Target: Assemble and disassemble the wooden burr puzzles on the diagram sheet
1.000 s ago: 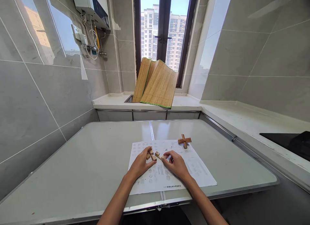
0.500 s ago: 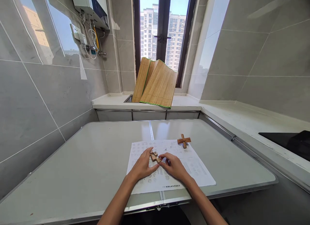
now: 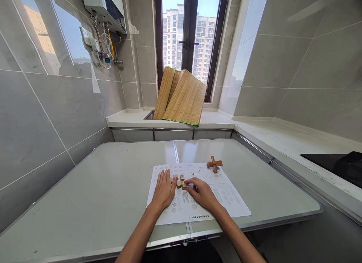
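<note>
Several small light-wood puzzle blocks [image 3: 178, 184] lie close together on a printed paper sheet [image 3: 181, 216]. My left hand [image 3: 164, 189] rests palm down on the sheet at their left, fingers stretched out, and partly covers some of the pieces. From the right, my right hand [image 3: 202, 193] pinches the nearest wooden block [image 3: 184, 185] between thumb and fingertips. Beyond both hands, at the sheet's upper right edge, sits a brown wooden cross-shaped puzzle [image 3: 214, 164], touched by neither hand.
The sheet lies on a pale folding table [image 3: 85, 202] with a metal seam in its middle. A white counter [image 3: 283, 134] runs behind and to the right, carrying a folded bamboo mat [image 3: 185, 99] and a black object [image 3: 333, 165].
My left hand has let go of the blocks, straightened its fingers and shifted left, lying flat. The blocks have spread apart slightly. My right hand has hardly moved.
</note>
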### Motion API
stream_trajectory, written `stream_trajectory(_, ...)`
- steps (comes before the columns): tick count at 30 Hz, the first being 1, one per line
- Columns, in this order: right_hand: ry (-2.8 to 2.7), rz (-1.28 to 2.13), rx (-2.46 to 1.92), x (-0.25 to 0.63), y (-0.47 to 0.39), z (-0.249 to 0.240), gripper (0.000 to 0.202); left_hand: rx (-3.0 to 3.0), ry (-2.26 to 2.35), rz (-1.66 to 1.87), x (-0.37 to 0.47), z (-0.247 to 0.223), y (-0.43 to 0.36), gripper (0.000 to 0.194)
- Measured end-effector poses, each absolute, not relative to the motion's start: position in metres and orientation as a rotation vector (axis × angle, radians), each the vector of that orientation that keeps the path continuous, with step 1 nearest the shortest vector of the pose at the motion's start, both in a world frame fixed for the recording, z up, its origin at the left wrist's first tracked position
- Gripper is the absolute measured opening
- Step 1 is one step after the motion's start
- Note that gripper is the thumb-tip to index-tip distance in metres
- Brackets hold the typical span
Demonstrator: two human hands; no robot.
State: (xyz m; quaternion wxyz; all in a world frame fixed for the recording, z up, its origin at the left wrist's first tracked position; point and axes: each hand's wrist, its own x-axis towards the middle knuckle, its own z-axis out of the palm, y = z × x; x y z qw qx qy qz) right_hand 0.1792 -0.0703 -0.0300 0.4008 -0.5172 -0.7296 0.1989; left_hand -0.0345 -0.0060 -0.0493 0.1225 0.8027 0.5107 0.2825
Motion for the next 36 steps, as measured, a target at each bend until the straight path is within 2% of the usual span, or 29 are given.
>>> stream_trajectory(8, -1.894, 0.504, -1.286, 0.179, -0.072, -0.028, 0.03, 2.267, 1.638, 0.977, -0.033, -0.054, 0.003, 0.056)
stream_trajectory(12, -1.906, 0.481, -1.315, 0.18, -0.071, -0.032, 0.035, 2.208, 1.453, 0.918, -0.032, -0.045, -0.002, 0.055)
stream_trajectory(20, -1.939, 0.48, -1.297, 0.178, -0.076, -0.027, 0.035, 2.347, 1.054, 0.777, -0.027, -0.029, -0.017, 0.085)
stream_trajectory(31, -1.912, 0.551, -1.278, 0.178, -0.076, -0.024, 0.04, 2.479, 1.029, 0.821, -0.032, -0.021, -0.018, 0.049)
stream_trajectory(36, -1.896, 0.554, -1.313, 0.178, -0.076, -0.022, 0.04, 2.5, 1.308, 0.885, -0.038, -0.029, -0.002, 0.053)
